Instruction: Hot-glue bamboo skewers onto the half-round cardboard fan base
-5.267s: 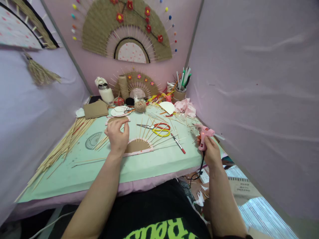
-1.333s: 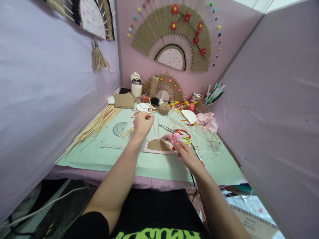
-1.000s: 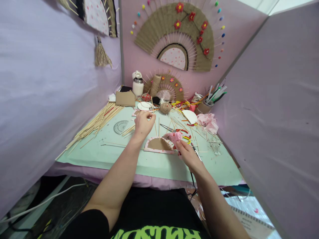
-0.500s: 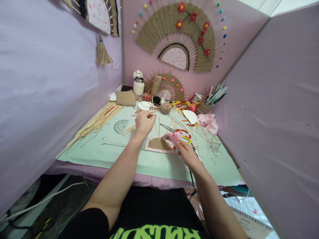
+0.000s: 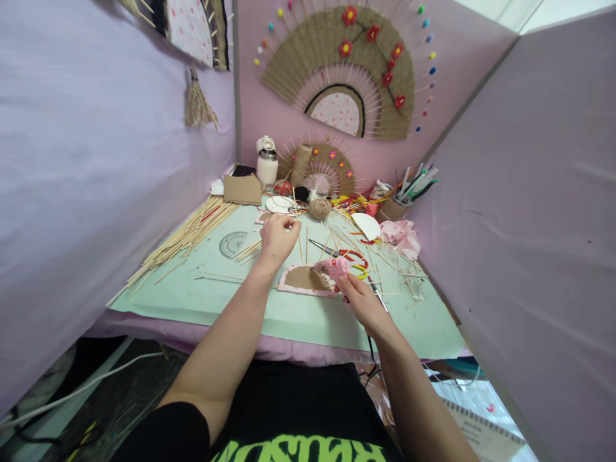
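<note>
Pinched in the fingers of my left hand (image 5: 279, 239) is a thin wooden stick (image 5: 295, 200), its upper end rising above my fingertips. My right hand (image 5: 360, 300) grips a pink hot glue gun (image 5: 338, 266) by the handle. The gun's nozzle points left, over the half-round cardboard piece (image 5: 303, 278) with a pink-dotted fabric edge that lies flat on the table. Several sticks radiate from this piece, one of them standing out from its top edge. Whether the nozzle touches the cardboard I cannot tell. Just behind the gun lie red-handled scissors (image 5: 351, 255).
Loose sticks (image 5: 187, 237) spread along the left, near a protractor (image 5: 233, 244). At the back stand a white bottle (image 5: 267, 168), a twine ball (image 5: 319, 208) and a tool cup (image 5: 393, 209). Pink crumpled fabric (image 5: 400, 237) lies right. A decorated fan (image 5: 385, 58) hangs on the wall.
</note>
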Available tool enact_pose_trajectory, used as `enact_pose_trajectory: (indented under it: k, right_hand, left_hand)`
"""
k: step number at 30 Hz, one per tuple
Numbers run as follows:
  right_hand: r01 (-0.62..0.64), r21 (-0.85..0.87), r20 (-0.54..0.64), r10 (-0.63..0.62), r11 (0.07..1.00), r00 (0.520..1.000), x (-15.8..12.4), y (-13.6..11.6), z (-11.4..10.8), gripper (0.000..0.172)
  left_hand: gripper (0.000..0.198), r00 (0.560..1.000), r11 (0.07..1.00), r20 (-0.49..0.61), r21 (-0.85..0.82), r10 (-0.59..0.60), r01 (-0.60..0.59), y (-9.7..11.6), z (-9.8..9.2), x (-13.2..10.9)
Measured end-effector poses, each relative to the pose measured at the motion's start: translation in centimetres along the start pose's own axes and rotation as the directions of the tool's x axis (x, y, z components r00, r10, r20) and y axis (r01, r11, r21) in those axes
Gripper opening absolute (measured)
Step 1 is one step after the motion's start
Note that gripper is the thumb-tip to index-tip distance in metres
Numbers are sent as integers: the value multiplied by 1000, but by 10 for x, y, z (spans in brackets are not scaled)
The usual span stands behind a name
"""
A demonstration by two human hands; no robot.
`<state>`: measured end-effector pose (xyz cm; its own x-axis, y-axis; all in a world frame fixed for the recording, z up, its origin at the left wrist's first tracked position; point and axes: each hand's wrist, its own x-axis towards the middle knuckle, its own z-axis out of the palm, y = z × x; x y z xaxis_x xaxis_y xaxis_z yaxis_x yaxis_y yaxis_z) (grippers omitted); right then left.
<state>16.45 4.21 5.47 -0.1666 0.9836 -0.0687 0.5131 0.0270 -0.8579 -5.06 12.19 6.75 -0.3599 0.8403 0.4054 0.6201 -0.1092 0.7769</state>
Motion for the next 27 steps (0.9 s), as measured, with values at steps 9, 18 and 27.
enact_pose_trajectory:
  k: [9,18,27]
  right_hand:
    - [-11,-25,10,11,1000,1000,-7,-6,-1,47]
    - [6,-55,4,-6,998,1000,-10,-10,-3,45]
    - [-46,-7,37,46,999,998,-14,-13,-8,48]
  left_hand:
    - [19,1000,1000,4,23,5,-5,0,0,0]
    - [20,1000,999,27,36,-5,4,1,-1,0]
    - [20,1000,1000,22,23,1,-2,-3,3,0]
